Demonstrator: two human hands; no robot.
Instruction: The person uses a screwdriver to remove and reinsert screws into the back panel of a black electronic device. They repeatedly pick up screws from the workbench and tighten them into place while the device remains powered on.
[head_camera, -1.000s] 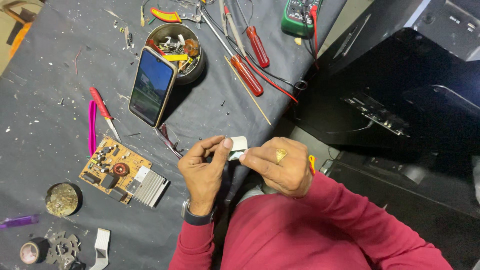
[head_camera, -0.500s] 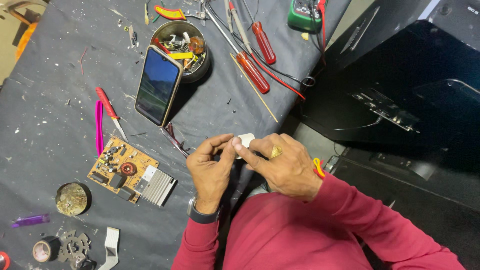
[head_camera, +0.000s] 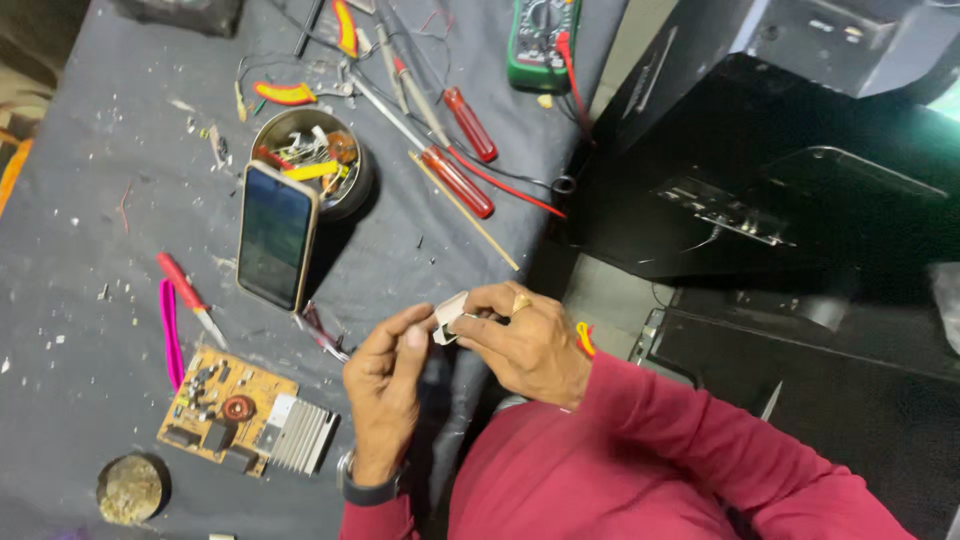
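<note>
Dark cloth covers my bench (head_camera: 90, 240). From the left I see a circuit board (head_camera: 245, 422), a phone (head_camera: 275, 236) leaning on a tin of parts (head_camera: 345, 165), then red-handled screwdrivers (head_camera: 455, 180). My left hand (head_camera: 385, 385) and right hand (head_camera: 525, 340) meet at the bench's near edge, fingertips pinched together on a small white part (head_camera: 450, 317).

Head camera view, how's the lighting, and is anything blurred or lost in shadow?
Head view: light falls evenly on the grey table cover, with soft shadows beside the phone and metal bowl; the circuit board and screwdrivers look sharp; the left hand and right hand are slightly soft around the small white part; the black casings at right sink into dark shadow.
</note>
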